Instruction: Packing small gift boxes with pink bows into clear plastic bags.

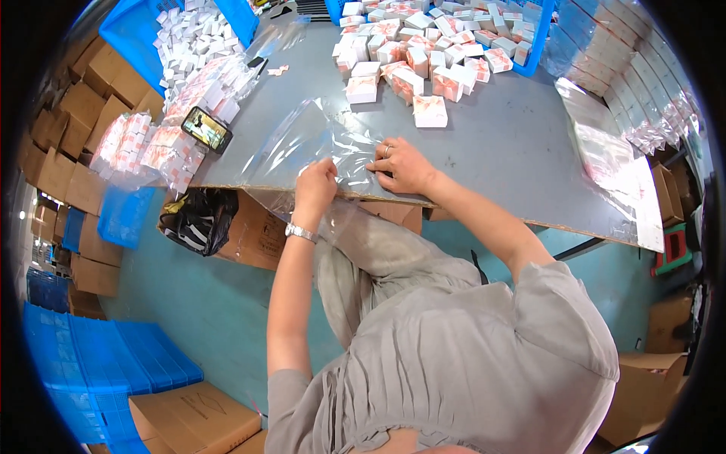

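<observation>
A clear plastic bag (291,140) lies flat at the table's near edge, and part of it hangs over that edge. My left hand (317,184) is closed in a pinch on the bag's near side. To its right, my right hand (404,168) has bent fingers gathered on the same film, thumb and forefinger close together. One small white box with a pink bow print (430,112) sits just beyond the right hand. Past it spreads a loose heap of similar boxes (446,53), partly inside a blue crate (541,41).
At the left edge, a phone (206,130) leans on bagged boxes (172,155). A second blue crate (128,38) spills more small boxes. Clear film sheets (597,144) lie at the right, beside stacked wrapped packs (635,68). Below the table are a black bag (200,219) and cardboard.
</observation>
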`<state>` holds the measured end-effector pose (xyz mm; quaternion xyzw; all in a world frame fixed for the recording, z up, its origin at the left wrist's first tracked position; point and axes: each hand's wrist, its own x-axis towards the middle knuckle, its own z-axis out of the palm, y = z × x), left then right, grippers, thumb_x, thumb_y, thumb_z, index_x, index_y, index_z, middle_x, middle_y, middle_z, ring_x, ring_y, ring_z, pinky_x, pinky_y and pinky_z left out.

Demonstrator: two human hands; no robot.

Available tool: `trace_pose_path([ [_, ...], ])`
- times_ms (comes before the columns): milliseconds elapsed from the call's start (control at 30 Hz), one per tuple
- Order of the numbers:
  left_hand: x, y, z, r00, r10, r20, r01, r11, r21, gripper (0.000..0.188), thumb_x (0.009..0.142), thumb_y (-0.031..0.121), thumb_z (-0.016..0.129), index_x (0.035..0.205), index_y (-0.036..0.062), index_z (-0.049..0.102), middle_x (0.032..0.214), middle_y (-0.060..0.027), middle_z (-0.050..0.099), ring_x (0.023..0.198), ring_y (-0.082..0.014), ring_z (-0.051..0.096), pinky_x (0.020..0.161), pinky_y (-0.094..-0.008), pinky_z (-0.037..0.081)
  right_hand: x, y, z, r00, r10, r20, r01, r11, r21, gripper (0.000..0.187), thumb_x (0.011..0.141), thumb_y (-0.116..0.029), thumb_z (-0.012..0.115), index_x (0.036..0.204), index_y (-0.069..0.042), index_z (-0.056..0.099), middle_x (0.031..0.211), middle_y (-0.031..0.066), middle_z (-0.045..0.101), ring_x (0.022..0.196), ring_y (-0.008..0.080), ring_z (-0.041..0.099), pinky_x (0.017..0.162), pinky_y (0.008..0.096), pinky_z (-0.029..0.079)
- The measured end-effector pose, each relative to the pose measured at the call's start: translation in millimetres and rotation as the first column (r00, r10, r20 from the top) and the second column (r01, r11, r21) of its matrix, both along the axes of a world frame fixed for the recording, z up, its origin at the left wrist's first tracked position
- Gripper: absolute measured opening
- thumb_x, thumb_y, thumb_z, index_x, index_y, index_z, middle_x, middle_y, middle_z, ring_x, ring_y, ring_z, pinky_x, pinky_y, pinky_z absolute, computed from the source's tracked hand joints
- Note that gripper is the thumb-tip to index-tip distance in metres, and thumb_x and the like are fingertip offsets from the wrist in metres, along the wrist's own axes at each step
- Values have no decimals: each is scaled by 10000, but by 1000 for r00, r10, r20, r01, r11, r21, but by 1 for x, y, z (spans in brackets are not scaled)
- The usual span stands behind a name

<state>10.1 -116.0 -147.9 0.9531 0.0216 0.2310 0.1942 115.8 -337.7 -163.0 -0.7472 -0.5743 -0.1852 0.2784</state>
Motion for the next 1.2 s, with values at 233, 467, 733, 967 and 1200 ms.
trace_pose_path([
  [233, -15, -7, -30, 994, 33, 105, -22, 994, -105, 56, 787, 97, 602, 809, 76, 649, 820, -121, 595, 811, -343, 575, 737, -451, 464, 29, 5, 12, 972, -235, -16, 230, 931, 282, 341, 782, -211, 717, 1088, -63, 681, 1045, 123, 651, 1038, 303, 599, 948, 435, 467],
  [467, -13, -22, -40, 975, 141, 175, -129, 989, -74, 85, 755, 98, 610, 840, 103, 608, 885, -77, 561, 898, -306, 531, 804, -445, 420, 140, 14, 35, 651, -753, -95, 730, 655, -192, 428, 789, -231, 729, 1170, -61, 629, 1141, 144, 638, 1095, 341, 581, 942, 458, 459],
  [733, -12, -12, -28, 995, 70, 65, -61, 990, -130, 94, 763, 101, 616, 857, 92, 621, 891, -84, 575, 862, -300, 535, 805, -435, 426, 67, 0, 33, 938, -345, 13, 345, 937, -57, 562, 759, -322, 745, 1277, -152, 609, 1241, 140, 601, 1205, 301, 531, 995, 422, 431],
  [967, -14, -17, -27, 988, 104, 117, -93, 991, -98, 97, 755, 70, 607, 849, 91, 620, 883, -86, 574, 850, -299, 532, 782, -424, 423, 66, -93, 24, 791, -568, -229, 503, 816, -285, 672, 750, -318, 740, 1364, -152, 523, 1263, 170, 580, 1222, 350, 526, 1021, 432, 432],
  [1200, -16, -14, -12, 996, 89, 1, -87, 982, -167, 91, 758, 63, 612, 846, 86, 616, 880, -85, 579, 847, -304, 536, 780, -421, 429, 98, -37, 60, 532, -373, -760, 564, 826, -10, 689, 760, -341, 761, 1334, -85, 478, 1259, 203, 570, 1181, 386, 562, 1008, 425, 450],
])
